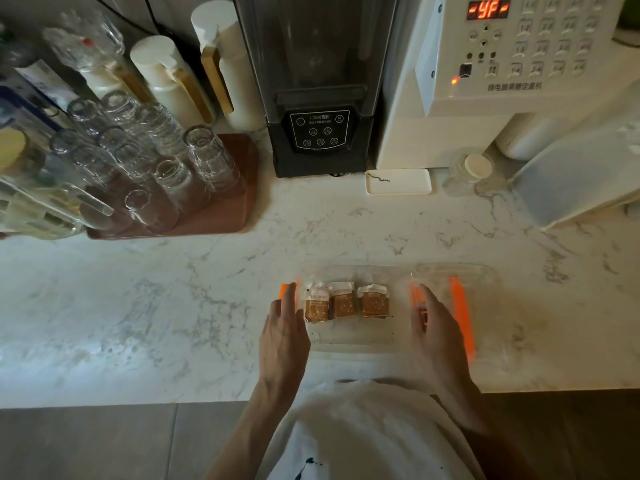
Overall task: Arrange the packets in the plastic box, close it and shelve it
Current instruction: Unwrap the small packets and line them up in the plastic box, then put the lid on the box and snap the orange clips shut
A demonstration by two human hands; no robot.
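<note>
Clear plastic box (349, 336) on the worktop (173, 306), three packets (344, 301) in a row inside. Left hand (284, 336) and right hand (438, 337) flank it, fingers loose, holding nothing. Lid (485, 306) lies just right; seat it squarely before pressing the orange clips (462, 317).

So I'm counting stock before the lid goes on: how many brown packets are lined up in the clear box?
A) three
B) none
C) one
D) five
A: three brown packets sit side by side in a row inside the clear plastic box.
</note>
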